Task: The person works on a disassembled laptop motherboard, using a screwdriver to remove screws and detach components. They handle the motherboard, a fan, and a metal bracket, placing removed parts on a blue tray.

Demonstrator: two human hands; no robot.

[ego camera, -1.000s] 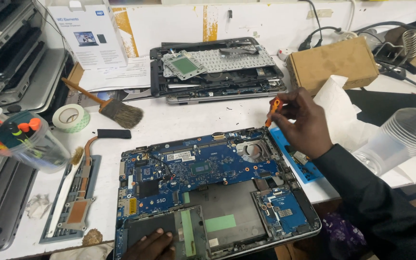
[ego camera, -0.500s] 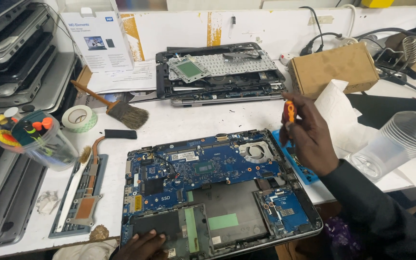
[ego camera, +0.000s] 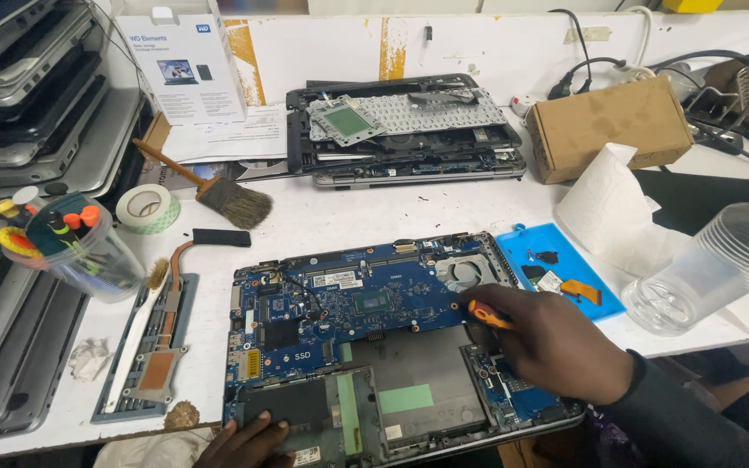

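An opened laptop base [ego camera: 392, 347] with a blue motherboard [ego camera: 348, 299] lies in front of me on the white bench. My right hand [ego camera: 556, 342] rests over its right side and is shut on an orange-handled screwdriver [ego camera: 489, 315], its tip down on the board near the fan [ego camera: 461, 270]. At the near edge of the laptop, my left hand [ego camera: 249, 442] presses its fingers on the dark panel at the lower left and holds nothing.
A blue parts tray [ego camera: 595, 269] lies right of the laptop, then a clear plastic bottle [ego camera: 713, 269] and paper towel [ego camera: 613, 208]. A second dismantled laptop [ego camera: 405, 130], cardboard box [ego camera: 613, 126], brush [ego camera: 218, 195], tape roll [ego camera: 146, 208], tool cup [ego camera: 75, 247], heatsink [ego camera: 162, 342] and stacked laptops [ego camera: 19, 113] surround it.
My right hand has come down from above the blue tray to the motherboard, bringing the screwdriver tip onto the board. The left hand has stayed at the laptop's near edge.
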